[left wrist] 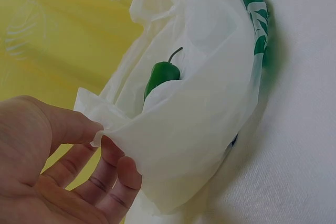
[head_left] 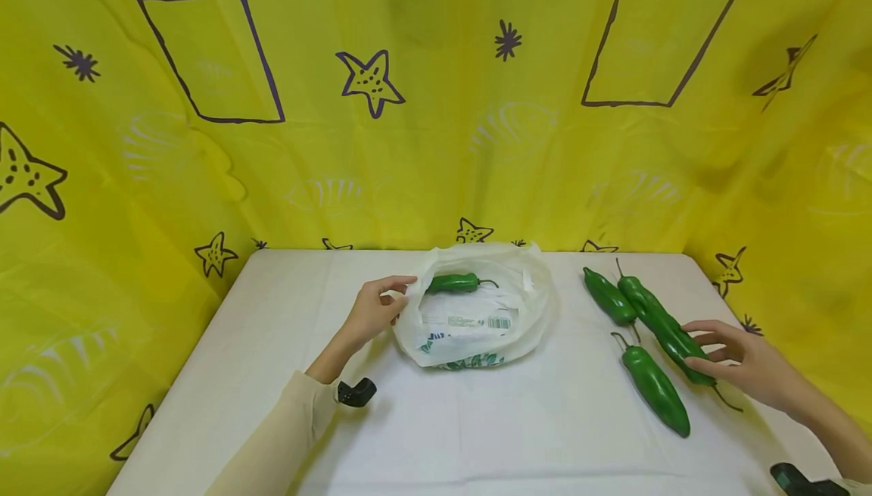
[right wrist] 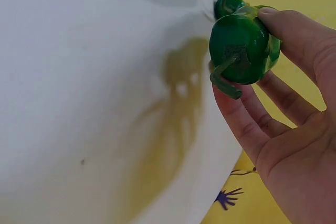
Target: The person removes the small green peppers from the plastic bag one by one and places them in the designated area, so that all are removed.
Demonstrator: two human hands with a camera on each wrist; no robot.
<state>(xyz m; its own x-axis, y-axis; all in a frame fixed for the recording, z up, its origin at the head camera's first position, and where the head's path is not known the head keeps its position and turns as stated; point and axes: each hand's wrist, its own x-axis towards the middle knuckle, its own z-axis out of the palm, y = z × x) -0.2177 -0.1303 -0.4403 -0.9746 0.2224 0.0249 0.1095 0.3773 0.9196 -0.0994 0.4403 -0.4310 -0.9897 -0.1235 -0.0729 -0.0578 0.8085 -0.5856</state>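
Pinching the left rim of a white plastic bag (head_left: 543,314) between thumb and bent fingers of the left hand (head_left: 373,307)
Gripping a held pepper (right wrist: 236,45), green and glossy, at far right of the near half, between thumb on one side and fingers of the right hand (head_left: 752,363) on the other, with slight gaps between those fingers
Cannot tell whether touching the table at that point or lifted just above
Seeing a long green outline at the grip in the head view, with a stem at each end; cannot tell there whether from one pepper or two in line
Inside the bag, toward far left: bagged pepper (head_left: 453,282), with stem pointing right, and a barcode (head_left: 499,323) visible nearer and to the right
On the bag's near side, a green leaf print (head_left: 470,362)
Just left of the grip, on the white cloth (head_left: 511,435): near pepper (head_left: 657,394), with stem at far left; farther off, a smaller far pepper (head_left: 606,295), with stem toward near right
Below the left hand, a pale sleeve (head_left: 272,435) and black wrist device (head_left: 356,392)
Behind everything, a yellow curtain (head_left: 436,148) with dark starfish outlines
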